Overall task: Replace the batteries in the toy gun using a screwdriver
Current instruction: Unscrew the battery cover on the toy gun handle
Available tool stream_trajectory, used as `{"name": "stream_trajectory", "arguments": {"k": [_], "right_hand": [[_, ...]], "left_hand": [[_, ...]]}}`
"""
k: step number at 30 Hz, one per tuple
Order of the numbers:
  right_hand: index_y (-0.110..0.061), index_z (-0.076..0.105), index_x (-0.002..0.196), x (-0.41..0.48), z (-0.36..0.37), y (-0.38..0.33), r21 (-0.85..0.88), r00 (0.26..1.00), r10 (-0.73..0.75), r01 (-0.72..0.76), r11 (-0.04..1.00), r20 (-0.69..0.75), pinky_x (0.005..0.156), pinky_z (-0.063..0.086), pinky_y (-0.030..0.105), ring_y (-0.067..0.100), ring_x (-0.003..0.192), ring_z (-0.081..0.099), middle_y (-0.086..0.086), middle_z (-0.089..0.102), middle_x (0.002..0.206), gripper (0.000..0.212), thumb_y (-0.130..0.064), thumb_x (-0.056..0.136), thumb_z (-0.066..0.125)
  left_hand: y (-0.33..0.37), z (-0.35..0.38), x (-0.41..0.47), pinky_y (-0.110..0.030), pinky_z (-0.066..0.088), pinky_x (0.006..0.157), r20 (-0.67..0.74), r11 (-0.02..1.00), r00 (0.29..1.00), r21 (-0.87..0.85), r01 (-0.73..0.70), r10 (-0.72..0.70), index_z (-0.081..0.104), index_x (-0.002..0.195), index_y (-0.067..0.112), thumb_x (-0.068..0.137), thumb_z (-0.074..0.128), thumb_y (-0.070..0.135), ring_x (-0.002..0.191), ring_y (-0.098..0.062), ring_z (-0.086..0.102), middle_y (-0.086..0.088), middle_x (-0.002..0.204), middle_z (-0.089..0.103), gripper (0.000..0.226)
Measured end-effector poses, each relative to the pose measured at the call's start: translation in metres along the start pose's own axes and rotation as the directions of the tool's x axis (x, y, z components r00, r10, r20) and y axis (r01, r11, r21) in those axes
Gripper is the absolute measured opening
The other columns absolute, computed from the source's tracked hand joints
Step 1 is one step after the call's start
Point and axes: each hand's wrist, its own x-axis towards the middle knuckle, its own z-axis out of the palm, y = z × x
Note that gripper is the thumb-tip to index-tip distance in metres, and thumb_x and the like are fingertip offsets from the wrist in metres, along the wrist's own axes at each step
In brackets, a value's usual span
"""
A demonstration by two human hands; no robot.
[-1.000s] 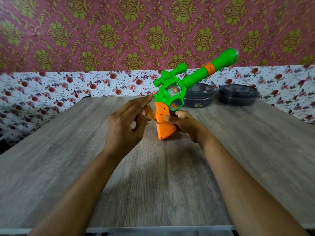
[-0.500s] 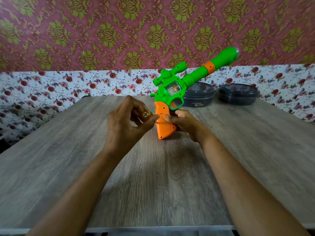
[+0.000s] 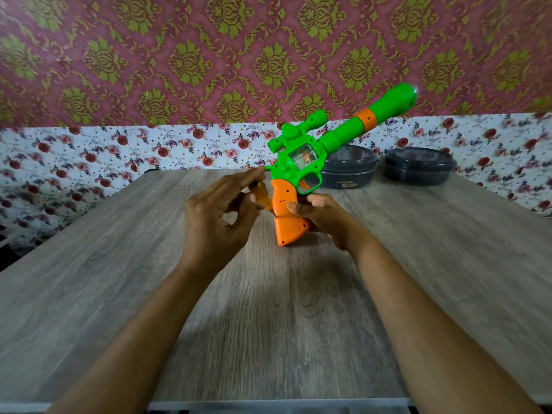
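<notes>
A green toy gun (image 3: 301, 162) with an orange grip (image 3: 288, 215) stands on its butt on the wooden table (image 3: 119, 294), barrel tilted up to the right. My right hand (image 3: 321, 218) holds the grip from the right side, thumb on its near face. My left hand (image 3: 218, 216) pinches a small screwdriver with a translucent amber handle (image 3: 263, 196). Its tip meets the left edge of the orange grip. The shaft is mostly hidden.
Two dark round lidded containers (image 3: 348, 167) (image 3: 418, 165) sit at the back of the table, right of the gun. A floral-papered wall (image 3: 89, 156) runs behind the table. The table's near edge lies at the bottom of the view.
My left hand has turned the screwdriver: half a second ago its handle end faced me, now the amber handle lies tilted against the grip. The gun has barely moved.
</notes>
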Motion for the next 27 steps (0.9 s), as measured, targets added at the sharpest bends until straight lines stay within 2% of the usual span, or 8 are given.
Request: {"name": "stream_trajectory", "arguments": {"k": [4, 10, 13, 17, 22, 24, 27], "right_hand": [[-0.022, 0.052, 0.112, 0.0006, -0.0010, 0.0017, -0.009, 1.000, 0.004, -0.003, 1.000, 0.006, 0.086, 0.048, 0.031, 0.022, 0.107, 0.058, 0.005, 0.060, 0.113, 0.020, -0.017, 0.092, 0.053], [-0.021, 0.053, 0.112, 0.0007, -0.0007, 0.0018, 0.010, 1.000, -0.017, 0.016, 1.000, 0.026, 0.075, 0.050, 0.018, 0.010, 0.091, 0.059, 0.002, 0.060, 0.110, 0.021, -0.015, 0.092, 0.052], [-0.021, 0.053, 0.113, 0.0012, -0.0002, 0.0017, 0.009, 0.999, -0.011, 0.011, 1.000, 0.030, 0.076, 0.051, 0.019, 0.011, 0.092, 0.059, 0.002, 0.061, 0.109, 0.022, -0.015, 0.092, 0.053], [-0.021, 0.052, 0.112, 0.0023, -0.0005, 0.0023, 0.003, 1.000, -0.005, 0.005, 1.000, 0.025, 0.081, 0.048, 0.024, 0.017, 0.099, 0.057, 0.003, 0.060, 0.110, 0.022, -0.015, 0.092, 0.053], [-0.020, 0.053, 0.113, 0.0049, -0.0009, 0.0041, 0.001, 1.000, 0.000, 0.000, 1.000, 0.015, 0.086, 0.049, 0.029, 0.017, 0.101, 0.057, 0.005, 0.061, 0.113, 0.022, -0.016, 0.091, 0.054], [-0.020, 0.054, 0.113, 0.0053, -0.0007, 0.0049, 0.002, 1.000, 0.005, -0.005, 1.000, 0.014, 0.087, 0.048, 0.031, 0.017, 0.101, 0.058, 0.006, 0.061, 0.114, 0.022, -0.017, 0.091, 0.054], [-0.020, 0.053, 0.112, 0.0041, -0.0014, 0.0046, 0.021, 1.000, 0.004, -0.004, 1.000, 0.016, 0.081, 0.049, 0.023, 0.012, 0.093, 0.059, 0.003, 0.060, 0.110, 0.021, -0.016, 0.092, 0.053]], "left_hand": [[0.0021, 0.0012, -0.0002, -0.013, 0.051, 0.062, 0.008, 1.000, 1.000, 0.006, -0.023, 0.023, 0.060, 0.106, 0.017, 0.084, 0.063, 0.011, 0.069, -0.011, 0.065, 0.003, 0.096, 0.063, 0.023], [0.0027, 0.0042, -0.0016, -0.018, 0.049, 0.053, -0.035, 0.994, 0.995, -0.065, 0.090, -0.092, 0.042, 0.086, 0.028, 0.077, 0.070, 0.027, 0.061, -0.007, 0.060, 0.014, 0.086, 0.062, 0.030], [0.0022, 0.0058, -0.0037, -0.018, 0.050, 0.056, -0.024, 0.993, 0.994, -0.050, 0.104, -0.106, 0.045, 0.092, 0.023, 0.080, 0.069, 0.024, 0.062, -0.011, 0.064, 0.000, 0.082, 0.065, 0.027], [0.0012, 0.0025, -0.0029, -0.017, 0.052, 0.063, -0.063, 0.998, 0.996, 0.040, 0.057, -0.055, 0.058, 0.105, 0.022, 0.085, 0.066, 0.018, 0.070, -0.009, 0.065, 0.000, 0.086, 0.066, 0.022], [-0.0009, 0.0015, -0.0016, -0.015, 0.050, 0.067, -0.099, 0.992, 0.995, 0.122, 0.028, -0.016, 0.067, 0.100, 0.003, 0.086, 0.066, 0.014, 0.074, 0.014, 0.057, 0.003, 0.087, 0.064, 0.017], [-0.0004, 0.0016, -0.0019, -0.015, 0.050, 0.068, -0.086, 0.990, 0.996, 0.140, 0.009, 0.003, 0.067, 0.099, 0.003, 0.086, 0.066, 0.013, 0.074, 0.009, 0.058, 0.003, 0.087, 0.063, 0.017], [0.0001, 0.0009, -0.0016, -0.016, 0.049, 0.068, -0.082, 0.990, 0.997, 0.143, 0.014, -0.002, 0.067, 0.099, 0.003, 0.086, 0.066, 0.014, 0.075, 0.001, 0.060, 0.001, 0.088, 0.065, 0.017]]}}
